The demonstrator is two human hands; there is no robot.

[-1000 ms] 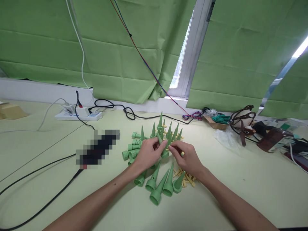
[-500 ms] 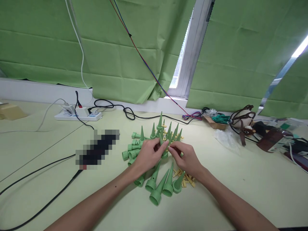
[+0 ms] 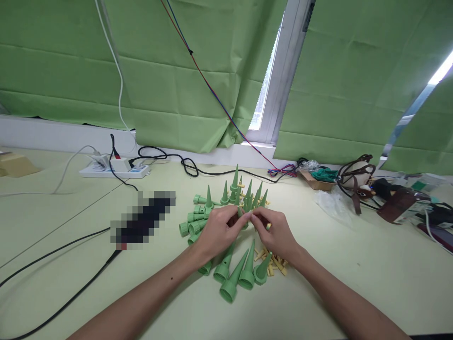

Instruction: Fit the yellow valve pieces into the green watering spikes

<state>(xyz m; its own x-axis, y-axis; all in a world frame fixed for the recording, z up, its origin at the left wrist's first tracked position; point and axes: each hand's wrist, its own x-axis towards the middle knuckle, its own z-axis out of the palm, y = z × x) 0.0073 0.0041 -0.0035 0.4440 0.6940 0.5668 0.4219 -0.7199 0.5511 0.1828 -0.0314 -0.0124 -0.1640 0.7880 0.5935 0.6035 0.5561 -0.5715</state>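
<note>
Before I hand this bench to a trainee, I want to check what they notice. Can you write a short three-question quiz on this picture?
1. True or false: the left hand and the right hand meet over one green plastic cone spike.
2. Which lies just on the near side of the right hand on the pale green table?
A. small yellow plastic pegs
B. a white power strip
C. a brown strapped bag
3. Fill in: farther from the person than the hands, several green cones stand with their tips pointing ____.

Key: 1 true; 2 A; 3 up.
</note>
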